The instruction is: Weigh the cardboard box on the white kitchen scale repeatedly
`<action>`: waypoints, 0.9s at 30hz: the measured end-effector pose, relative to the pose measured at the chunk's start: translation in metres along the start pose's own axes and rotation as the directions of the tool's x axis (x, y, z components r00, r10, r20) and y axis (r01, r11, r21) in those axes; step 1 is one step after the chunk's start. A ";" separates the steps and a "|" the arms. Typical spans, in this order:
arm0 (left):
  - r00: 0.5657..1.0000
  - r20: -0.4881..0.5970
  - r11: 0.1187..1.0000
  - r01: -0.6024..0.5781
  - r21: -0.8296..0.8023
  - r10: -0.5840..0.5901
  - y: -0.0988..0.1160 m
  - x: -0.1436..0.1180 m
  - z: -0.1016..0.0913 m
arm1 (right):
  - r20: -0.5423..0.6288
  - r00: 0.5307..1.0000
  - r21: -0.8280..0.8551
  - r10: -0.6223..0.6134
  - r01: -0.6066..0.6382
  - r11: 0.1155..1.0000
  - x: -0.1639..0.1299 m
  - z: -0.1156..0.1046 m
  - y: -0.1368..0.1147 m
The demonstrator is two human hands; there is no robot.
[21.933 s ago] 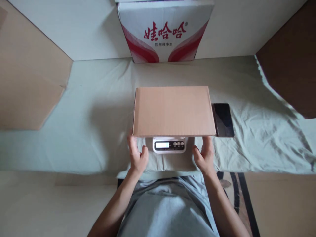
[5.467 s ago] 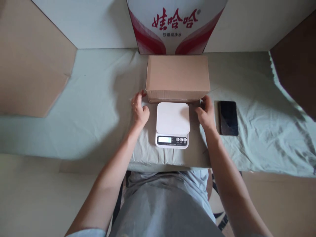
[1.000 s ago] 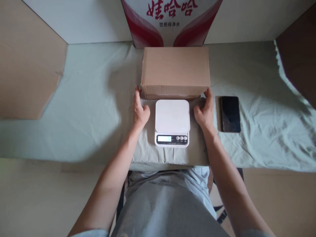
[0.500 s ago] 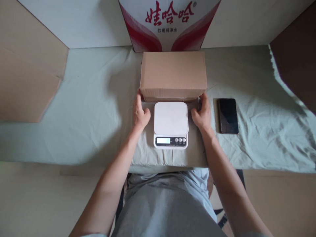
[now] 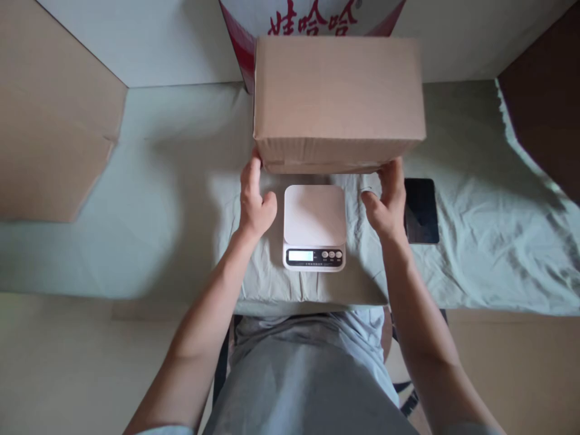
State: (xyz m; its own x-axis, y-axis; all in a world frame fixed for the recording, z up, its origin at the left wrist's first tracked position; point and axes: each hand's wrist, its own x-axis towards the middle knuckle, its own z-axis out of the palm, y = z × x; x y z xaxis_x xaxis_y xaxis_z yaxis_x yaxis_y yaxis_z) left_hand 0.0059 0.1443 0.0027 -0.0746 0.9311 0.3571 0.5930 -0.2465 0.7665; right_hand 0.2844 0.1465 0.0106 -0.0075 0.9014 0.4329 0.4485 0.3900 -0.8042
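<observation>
A closed brown cardboard box is held up off the cloth, its near side just beyond the scale. My left hand grips its near left corner, thumb apart and pointing inward. At the near right corner my right hand holds it in the same way. The far fingers of both hands are hidden under or behind the box. Between my hands a white digital kitchen scale lies flat, its plate bare and its display lit, with digits too faint to read.
A black phone lies right of my right hand on the green cloth. A printed white and red carton stands at the back, partly covered by the box. Cardboard panels flank the left side, and a dark panel the right.
The cardboard box has risen off the cloth and looks larger, now covering more of the printed carton. My hands have gone up with it, and the right one has shifted rightward.
</observation>
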 end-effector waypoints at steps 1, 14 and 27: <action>1.000 -0.007 1.000 -0.009 -0.010 0.009 0.010 -0.005 -0.006 | -0.007 1.000 0.001 -0.002 0.002 1.000 -0.004 -0.004 -0.009; 0.977 -0.053 0.978 0.206 0.024 -0.204 0.040 -0.120 -0.028 | -0.009 0.962 0.050 0.272 -0.271 0.961 -0.113 -0.011 -0.045; 0.969 -0.112 0.967 0.230 0.105 -0.219 0.021 -0.132 -0.027 | -0.084 0.951 -0.132 0.298 -0.307 0.942 -0.122 -0.014 -0.043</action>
State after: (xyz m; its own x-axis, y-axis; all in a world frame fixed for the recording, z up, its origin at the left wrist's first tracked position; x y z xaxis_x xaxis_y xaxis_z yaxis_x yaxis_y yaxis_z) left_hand 0.0072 0.0087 -0.0140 -0.2914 0.9265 0.2381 0.6408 0.0043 0.7677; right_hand 0.2790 0.0172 -0.0018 0.2019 0.9575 0.2060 0.5427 0.0657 -0.8374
